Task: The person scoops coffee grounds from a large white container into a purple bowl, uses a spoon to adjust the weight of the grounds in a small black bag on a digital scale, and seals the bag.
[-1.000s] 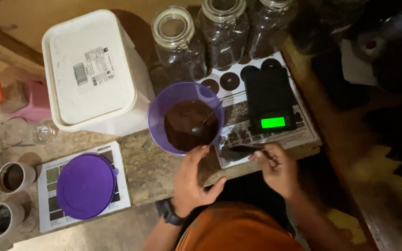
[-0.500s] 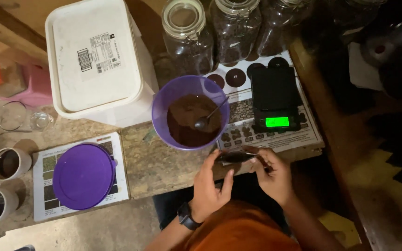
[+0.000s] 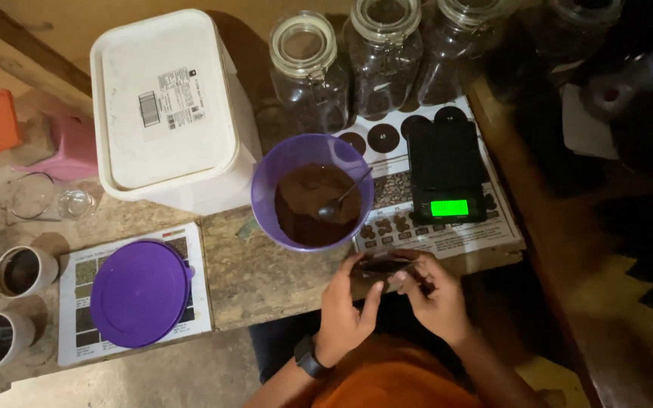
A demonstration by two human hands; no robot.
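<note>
A small dark pouch point(image 3: 384, 266) is held at the desk point(image 3: 266, 279) edge, pinched between left hand point(image 3: 344, 310) and right hand point(image 3: 434, 296), both closed on it. It appears to be being opened, below the purple bowl point(image 3: 313, 193) of brown powder with its spoon point(image 3: 341, 198). A steady pull apart is judged needed.

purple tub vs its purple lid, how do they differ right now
The purple tub stands open by the scale, holding dark brown powder and a spoon; the purple lid lies flat on a printed sheet, left, bearing nothing. The tub is deep, the lid a shallow disc. Both are round and the same purple.
</note>
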